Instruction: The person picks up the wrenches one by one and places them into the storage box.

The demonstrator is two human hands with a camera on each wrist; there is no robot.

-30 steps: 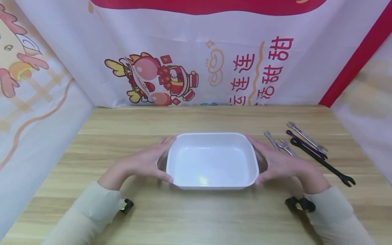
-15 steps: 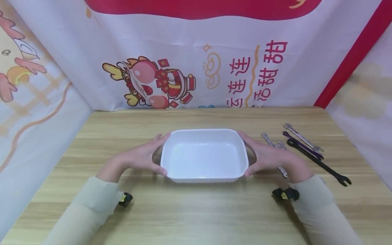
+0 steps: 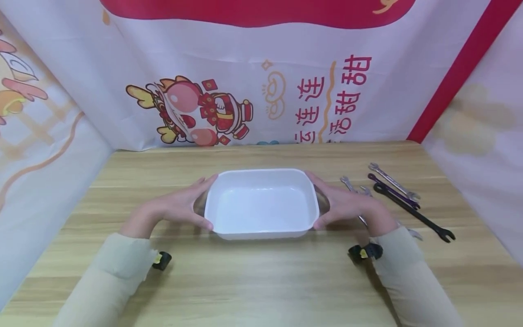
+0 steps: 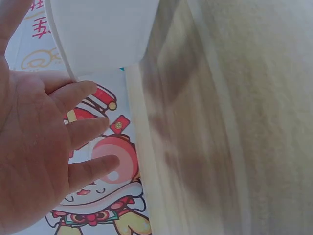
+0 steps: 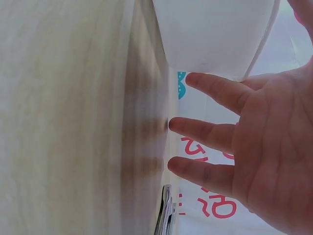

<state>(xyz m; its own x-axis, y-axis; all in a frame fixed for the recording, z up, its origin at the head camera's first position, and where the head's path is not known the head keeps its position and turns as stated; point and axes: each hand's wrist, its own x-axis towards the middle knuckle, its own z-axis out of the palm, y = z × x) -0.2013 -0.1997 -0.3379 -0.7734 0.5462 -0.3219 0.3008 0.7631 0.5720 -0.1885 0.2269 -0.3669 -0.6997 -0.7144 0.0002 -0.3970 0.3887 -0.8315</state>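
A white rectangular tray with rounded corners and nothing in it is held between my two hands over the middle of the table. At its left end, my left hand pinches the rim between thumb and index finger. My right hand grips the right end the same way. Both wrist views show the other fingers spread below the tray wall, the left hand's fingers and the right hand's fingers off the tray. Shadows fall on the wood, but I cannot tell whether the base touches it.
Several wrenches lie on the wooden table at the right, among them a long black wrench and a silver wrench. Some are partly hidden by my right hand and forearm. A printed cloth hangs behind the table and at both sides.
Both hands have carried the tray slightly toward the back of the table, and it looks a little smaller. The whole view has shifted, so the wrenches appear further left. The grip is unchanged.
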